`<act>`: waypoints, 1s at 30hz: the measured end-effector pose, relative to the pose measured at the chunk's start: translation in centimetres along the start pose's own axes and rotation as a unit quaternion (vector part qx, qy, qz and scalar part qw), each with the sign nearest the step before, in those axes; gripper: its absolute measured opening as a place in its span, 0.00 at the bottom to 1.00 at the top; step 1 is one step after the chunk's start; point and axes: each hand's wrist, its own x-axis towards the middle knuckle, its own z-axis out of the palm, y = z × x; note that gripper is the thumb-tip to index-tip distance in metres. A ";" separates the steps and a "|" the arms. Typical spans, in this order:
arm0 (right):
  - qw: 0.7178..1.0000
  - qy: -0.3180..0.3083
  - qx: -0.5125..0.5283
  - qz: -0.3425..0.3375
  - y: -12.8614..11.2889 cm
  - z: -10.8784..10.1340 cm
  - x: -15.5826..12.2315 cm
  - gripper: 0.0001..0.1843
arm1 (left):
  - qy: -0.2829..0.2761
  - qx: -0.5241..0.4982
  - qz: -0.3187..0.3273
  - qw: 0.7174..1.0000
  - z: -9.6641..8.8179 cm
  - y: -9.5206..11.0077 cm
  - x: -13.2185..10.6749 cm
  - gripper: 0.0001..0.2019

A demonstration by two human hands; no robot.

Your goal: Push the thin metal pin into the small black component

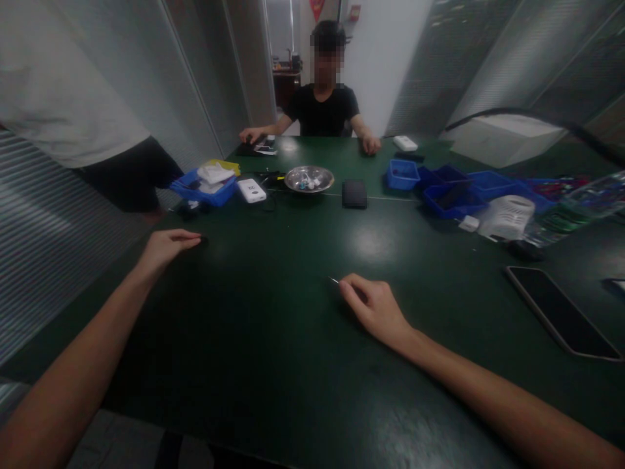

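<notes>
1. The dark green table (273, 378) is bare between the two hands and toward its near edge, which runs across the bottom of the view.
2. The left hand (165, 247) lies close to the table's left edge. Its fingers are stretched out and held together, with the tips at a small dark spot (204, 241). I cannot tell whether it grips anything there.
3. The right hand (377, 311) rests near the middle of the table, curled, with thumb and forefinger pinched on a thin metal pin (334, 281). The pin's tip juts out to the left of the fingertips, just above the tabletop.
4. A dark phone (561, 312) lies flat to the right, well apart from the right hand.
5. Across the far half of the table, well apart from both hands, stand a blue tray (193, 189), a white device (251, 190), a metal bowl (309, 179), a black case (354, 194) and blue bins (403, 174).
6. A seated person (322, 107) at the far edge has both hands on the table.
</notes>
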 end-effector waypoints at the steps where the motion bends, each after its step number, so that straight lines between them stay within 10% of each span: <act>1: 1.000 -0.001 0.001 0.001 0.0 0.0 0.0 0.19 | -0.003 -0.004 -0.004 1.000 0.0 0.1 0.2 0.25; 10: 1.000 -0.007 0.002 0.002 0.0 0.0 0.1 0.19 | 0.012 0.006 -0.026 1.000 0.6 0.5 0.7 0.21; 14: 1.000 -0.006 -0.002 0.002 -0.1 0.0 0.1 0.20 | 0.046 0.095 0.071 0.992 1.1 0.8 -0.9 0.17; 18: 1.000 -0.002 -0.007 -0.001 -0.1 0.0 0.1 0.20 | 0.081 0.316 0.237 0.915 1.8 1.1 -2.2 0.15; 23: 1.000 -0.007 -0.003 0.005 -0.1 0.0 0.1 0.21 | 0.067 0.433 0.281 0.854 2.7 1.5 -3.1 0.18; 30: 1.000 -0.005 -0.003 0.001 0.0 0.2 0.1 0.20 | 0.084 0.338 0.285 0.893 1.7 0.8 -2.8 0.18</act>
